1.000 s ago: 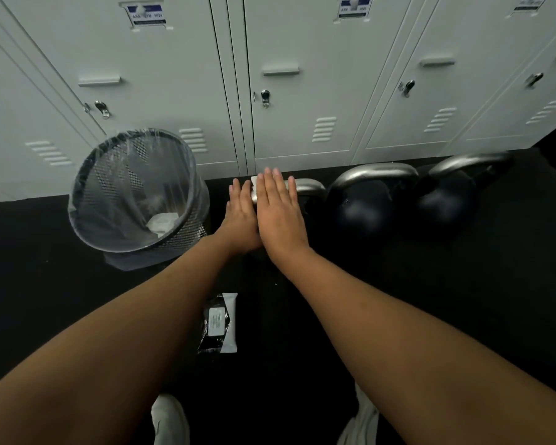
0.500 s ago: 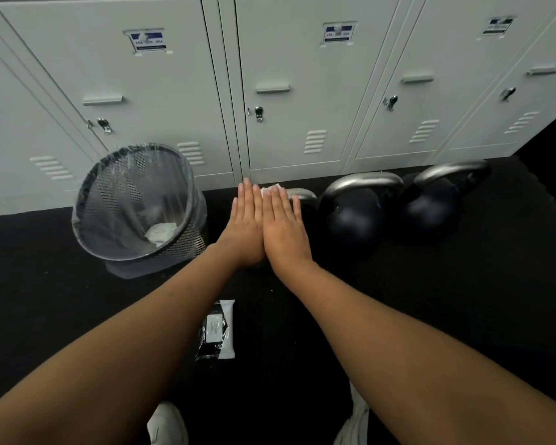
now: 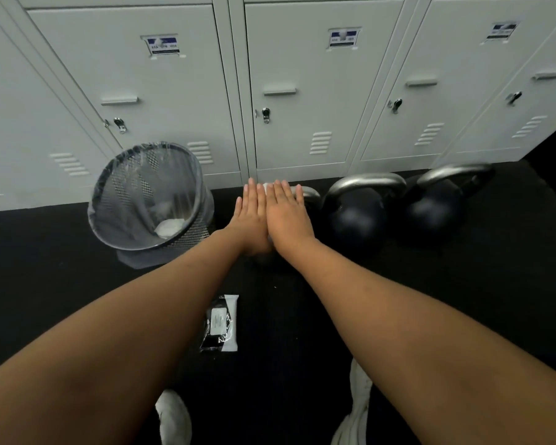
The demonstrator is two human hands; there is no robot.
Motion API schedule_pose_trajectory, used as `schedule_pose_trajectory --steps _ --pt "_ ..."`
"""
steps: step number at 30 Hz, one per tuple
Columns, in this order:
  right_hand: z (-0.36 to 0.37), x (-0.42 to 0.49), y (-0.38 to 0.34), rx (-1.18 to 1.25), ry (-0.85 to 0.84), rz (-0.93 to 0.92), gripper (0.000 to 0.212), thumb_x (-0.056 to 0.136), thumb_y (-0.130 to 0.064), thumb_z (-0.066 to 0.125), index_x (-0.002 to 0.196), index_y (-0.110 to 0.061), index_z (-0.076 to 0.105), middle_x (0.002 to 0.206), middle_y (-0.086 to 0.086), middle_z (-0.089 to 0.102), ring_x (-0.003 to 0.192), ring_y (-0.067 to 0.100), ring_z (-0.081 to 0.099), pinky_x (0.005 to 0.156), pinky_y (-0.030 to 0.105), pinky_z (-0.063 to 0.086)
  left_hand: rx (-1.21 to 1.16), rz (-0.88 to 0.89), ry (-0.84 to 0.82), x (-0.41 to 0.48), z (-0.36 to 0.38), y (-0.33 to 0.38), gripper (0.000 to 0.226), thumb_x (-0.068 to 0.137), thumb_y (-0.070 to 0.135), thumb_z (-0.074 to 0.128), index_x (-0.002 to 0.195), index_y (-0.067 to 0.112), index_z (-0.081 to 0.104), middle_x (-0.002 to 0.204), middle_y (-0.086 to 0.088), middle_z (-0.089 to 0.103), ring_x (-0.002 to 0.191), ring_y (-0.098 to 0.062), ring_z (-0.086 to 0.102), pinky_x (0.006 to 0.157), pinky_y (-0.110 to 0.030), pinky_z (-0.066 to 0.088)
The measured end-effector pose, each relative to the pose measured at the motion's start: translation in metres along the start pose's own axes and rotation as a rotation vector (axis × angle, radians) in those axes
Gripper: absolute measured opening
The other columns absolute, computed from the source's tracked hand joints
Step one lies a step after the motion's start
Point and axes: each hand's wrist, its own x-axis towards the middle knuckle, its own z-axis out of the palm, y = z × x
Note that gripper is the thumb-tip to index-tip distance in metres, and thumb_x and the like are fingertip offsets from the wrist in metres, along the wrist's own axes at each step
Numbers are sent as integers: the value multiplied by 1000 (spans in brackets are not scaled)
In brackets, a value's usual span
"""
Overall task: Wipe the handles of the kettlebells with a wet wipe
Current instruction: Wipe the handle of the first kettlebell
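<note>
Honestly, nearest the person a dark wipes pack (image 3: 220,322) lies on the black floor, its white label too small to read. Further out the left hand (image 3: 250,220) and right hand (image 3: 286,216) lie flat, fingers straight, pressed side by side over the leftmost kettlebell's handle (image 3: 308,195), a sliver of wet wipe (image 3: 268,186) peeking between the fingertips. Curling the fingers round the bar would probably clean it better, before the two other kettlebells (image 3: 360,216); locker stickers (image 3: 162,45) behind are unreadable.

Locker label (image 3: 163,45), blue band, print too blurred to read, second locker label (image 3: 344,37), same layout, illegible, third locker label (image 3: 502,30), illegible, wipes pack (image 3: 220,323) with white sticker, print too small to read
</note>
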Motion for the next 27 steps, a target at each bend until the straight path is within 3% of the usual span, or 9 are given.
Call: schedule_pose_trajectory --steps 4,6,9,12,14,18,20,22,27 --pt "8 2 -1 11 63 21 75 97 -16 50 157 -8 6 165 13 6 152 27 -1 123 47 -4 5 34 -7 3 2 -3 121 78 65 51 146 2 -27 151 -21 -36 138 -36 -35 116 -49 -14" --pt "23 -10 -3 17 95 43 74 98 -18 46 156 -5 3 165 14 1 152 26 -5 123 46 -3 42 50 -4 4 4 -3 124 69 77 33 147 -1 -22 151 -28 -30 138 -44 -33 117 -57 -9" --pt "37 -17 -8 28 67 31 77 97 -18 48 156 -3 1 165 14 -2 152 26 -8 123 45 -7 11 23 -7 8 8 -9 120 67 78 15 148 -5 -16 151 -32 -25 138 -48 -30 117 -59 0" --pt "31 8 -14 -16 96 107 87 90 -29 58 157 -7 6 165 13 1 152 27 -5 120 47 -14 32 54 43 3 6 1 111 84 70 36 148 -1 -19 151 -31 -28 136 -50 -32 116 -60 -8" --pt "29 21 -10 -23 9 51 73 97 -29 46 156 -8 8 165 11 6 152 27 -2 122 47 -9 -3 102 119 -2 6 6 112 87 61 50 147 0 -22 151 -27 -30 135 -49 -34 114 -56 -17" --pt "34 2 -18 -34 80 163 86 87 -21 60 156 -7 12 164 12 6 152 27 0 123 49 -1 -33 118 112 1 11 -3 117 81 70 45 149 1 -20 152 -27 -30 135 -47 -34 116 -60 -10" --pt "45 -7 -18 -5 63 99 82 89 -15 50 156 -4 3 165 13 -1 152 27 -7 122 47 -3 -13 90 77 8 18 -12 119 73 77 34 150 2 -18 152 -28 -29 137 -46 -33 116 -61 0" --pt "40 -3 -18 -16 52 97 79 95 -21 47 155 -4 -1 165 13 -4 152 26 -10 122 47 -4 -17 82 79 9 18 -13 118 72 79 27 150 2 -17 153 -27 -28 137 -45 -33 116 -61 -2" --pt "7 22 -3 31 74 53 57 102 -25 42 154 -9 24 161 10 25 151 24 14 123 45 -2 -162 96 135 8 20 -8 135 62 83 44 149 -1 -19 153 -24 -31 137 -38 -38 117 -54 -12"
